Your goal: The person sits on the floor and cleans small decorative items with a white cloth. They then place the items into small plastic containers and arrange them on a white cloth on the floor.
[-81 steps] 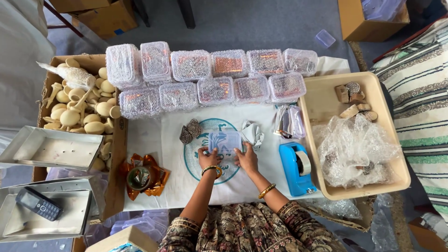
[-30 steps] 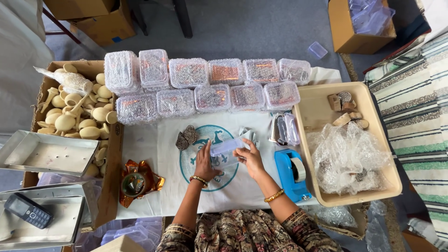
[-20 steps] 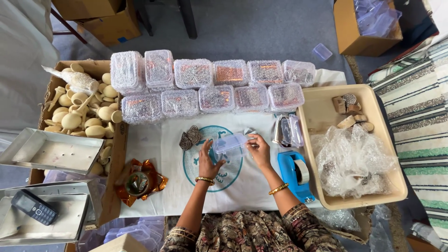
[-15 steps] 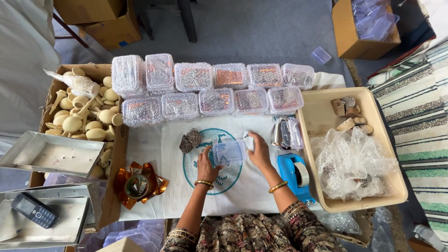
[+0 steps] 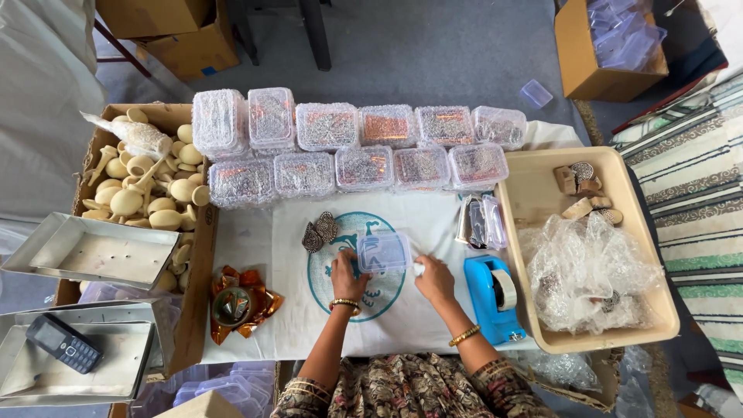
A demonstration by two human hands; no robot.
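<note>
My left hand (image 5: pixel 348 275) grips the left edge of a small clear plastic box (image 5: pixel 384 251) on the white cloth (image 5: pixel 255 263) with a teal round print. My right hand (image 5: pixel 433 279) rests just right of the box, fingers pinched on a small white piece (image 5: pixel 419 268). A pair of dark metal ornaments (image 5: pixel 320 231) lies left of the box.
Two rows of filled clear boxes (image 5: pixel 364 147) line the far edge. Beige tray (image 5: pixel 542 193) with bubble wrap (image 5: pixel 592 271) on the right, blue tape dispenser (image 5: pixel 495 298) beside it. Carton of wooden pieces (image 5: pixel 155 186), metal trays (image 5: pixel 93 251), a phone (image 5: pixel 64 343), a foil-wrapped dish (image 5: pixel 236 303) at left.
The clear box was lifted and turned over the cloth, then brought down. My right hand left it and now sits on the cloth beside it.
</note>
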